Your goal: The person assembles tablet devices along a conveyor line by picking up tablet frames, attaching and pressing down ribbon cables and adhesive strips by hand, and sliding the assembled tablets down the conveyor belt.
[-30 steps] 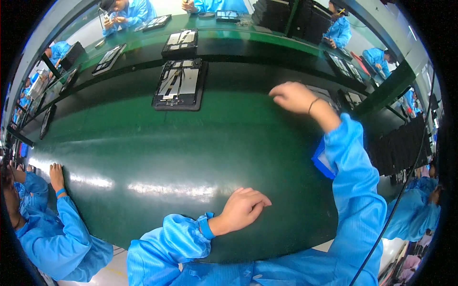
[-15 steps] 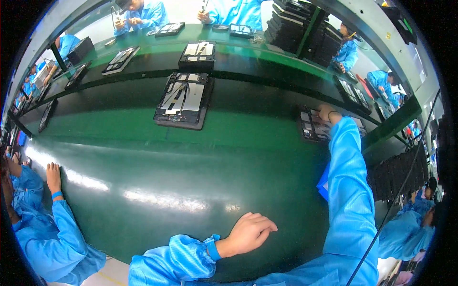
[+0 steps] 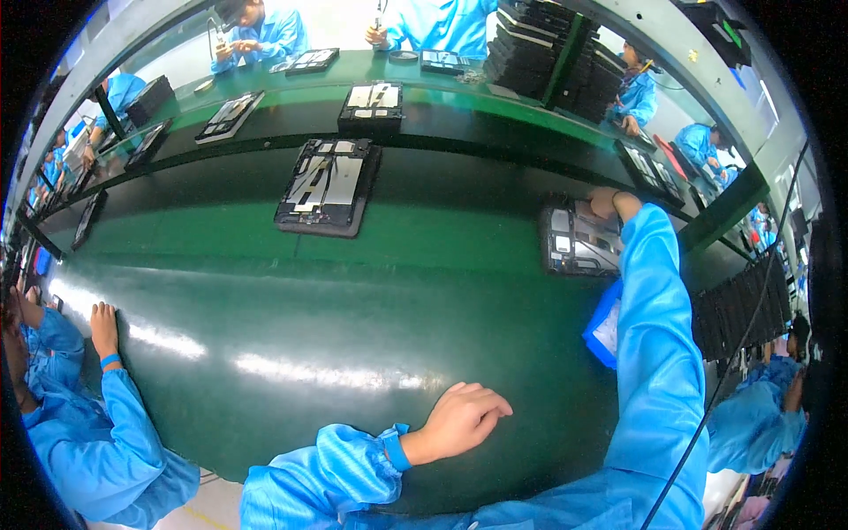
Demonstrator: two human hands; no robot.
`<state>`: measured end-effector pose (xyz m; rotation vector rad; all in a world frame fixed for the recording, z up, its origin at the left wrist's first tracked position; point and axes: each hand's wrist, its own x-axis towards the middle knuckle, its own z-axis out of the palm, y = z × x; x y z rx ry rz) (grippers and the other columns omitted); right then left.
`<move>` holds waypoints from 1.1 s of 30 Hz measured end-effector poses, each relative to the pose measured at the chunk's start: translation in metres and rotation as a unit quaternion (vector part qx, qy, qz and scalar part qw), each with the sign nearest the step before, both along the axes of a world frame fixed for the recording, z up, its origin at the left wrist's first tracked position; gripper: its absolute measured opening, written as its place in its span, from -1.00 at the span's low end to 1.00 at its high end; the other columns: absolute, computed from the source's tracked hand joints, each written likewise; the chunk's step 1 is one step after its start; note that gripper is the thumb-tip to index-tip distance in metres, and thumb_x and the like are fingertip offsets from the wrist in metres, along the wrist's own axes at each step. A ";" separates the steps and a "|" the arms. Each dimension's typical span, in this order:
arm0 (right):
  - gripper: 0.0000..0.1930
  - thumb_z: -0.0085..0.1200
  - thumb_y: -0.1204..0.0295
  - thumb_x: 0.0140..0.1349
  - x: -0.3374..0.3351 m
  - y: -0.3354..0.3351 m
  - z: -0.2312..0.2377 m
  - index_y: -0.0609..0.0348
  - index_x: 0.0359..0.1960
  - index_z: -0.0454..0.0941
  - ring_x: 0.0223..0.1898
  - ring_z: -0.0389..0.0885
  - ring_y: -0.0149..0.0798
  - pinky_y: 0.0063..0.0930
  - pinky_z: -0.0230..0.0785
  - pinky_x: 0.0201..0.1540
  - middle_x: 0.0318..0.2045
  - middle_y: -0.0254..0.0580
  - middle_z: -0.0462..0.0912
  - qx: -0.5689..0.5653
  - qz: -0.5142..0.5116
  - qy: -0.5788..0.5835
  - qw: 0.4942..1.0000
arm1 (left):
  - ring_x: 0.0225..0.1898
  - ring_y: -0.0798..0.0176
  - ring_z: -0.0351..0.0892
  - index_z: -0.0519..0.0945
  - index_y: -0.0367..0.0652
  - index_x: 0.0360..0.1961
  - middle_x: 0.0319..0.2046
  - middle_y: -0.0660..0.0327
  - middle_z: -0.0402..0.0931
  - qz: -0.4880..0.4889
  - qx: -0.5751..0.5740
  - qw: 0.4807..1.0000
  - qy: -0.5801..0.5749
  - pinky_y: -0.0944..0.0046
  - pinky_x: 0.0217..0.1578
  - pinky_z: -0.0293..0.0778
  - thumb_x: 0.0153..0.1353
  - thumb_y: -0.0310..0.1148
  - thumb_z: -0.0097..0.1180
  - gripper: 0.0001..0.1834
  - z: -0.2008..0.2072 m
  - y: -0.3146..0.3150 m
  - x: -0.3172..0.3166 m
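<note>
Green belt (image 3: pixel 371 291) broad and bare, right hand (image 3: pixel 609 203) on opened tablet (image 3: pixel 574 238)

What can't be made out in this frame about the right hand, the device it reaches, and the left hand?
Head view only:
- Right hand: mostly hidden behind its own blue sleeve; grip unclear.
- Opened device at that hand: its right part is covered by the sleeve; inner parts too small to identify.
- Left hand: lies on the green belt; palm side hidden.
- Blue item beside the sleeve: partly covered, kind unclear.
</note>
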<state>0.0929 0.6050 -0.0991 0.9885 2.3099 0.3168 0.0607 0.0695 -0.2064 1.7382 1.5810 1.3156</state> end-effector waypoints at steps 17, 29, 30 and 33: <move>-0.29 0.10 0.57 -0.16 -0.016 -0.176 0.102 0.28 0.19 0.34 -0.02 0.55 -0.22 -0.40 0.37 0.09 -0.06 -0.12 0.58 -0.540 -0.095 0.493 0.675 | 0.05 0.10 0.46 0.35 -0.21 0.25 0.14 0.02 0.43 0.095 0.006 0.989 -0.112 0.14 0.06 0.40 0.16 -0.55 0.13 -0.42 -0.001 0.003 -0.019; -0.35 -0.08 0.60 0.20 0.079 -0.375 -0.010 0.42 0.37 0.07 0.28 0.34 -0.17 -0.38 0.18 0.32 0.29 0.06 0.31 -0.556 -0.200 0.678 0.437 | 0.43 -0.25 -0.05 -0.40 -0.46 0.40 0.37 -0.33 -0.07 0.124 -0.058 0.986 -0.096 0.00 0.38 -0.05 -0.01 -0.26 0.41 0.30 0.031 -0.049 -0.019; -0.34 -0.09 0.60 0.21 0.087 -0.385 -0.012 0.42 0.38 0.03 0.32 0.29 -0.17 -0.38 0.13 0.34 0.32 0.08 0.26 -0.548 -0.195 0.685 0.439 | 0.43 -0.25 -0.05 -0.40 -0.46 0.40 0.37 -0.33 -0.07 0.127 -0.084 0.983 -0.102 0.00 0.38 -0.05 -0.01 -0.26 0.41 0.30 0.036 -0.058 -0.014; -0.32 -0.09 0.54 0.25 0.109 -0.414 -0.023 0.42 0.40 -0.01 0.38 0.18 -0.19 -0.40 -0.05 0.40 0.37 0.02 0.20 -0.531 -0.203 0.671 0.476 | 0.44 -0.35 -0.17 -0.22 -0.58 0.38 0.37 -0.38 -0.10 0.133 -0.116 0.980 0.092 -0.19 0.40 -0.29 -0.05 -0.17 0.42 0.25 0.043 -0.079 -0.002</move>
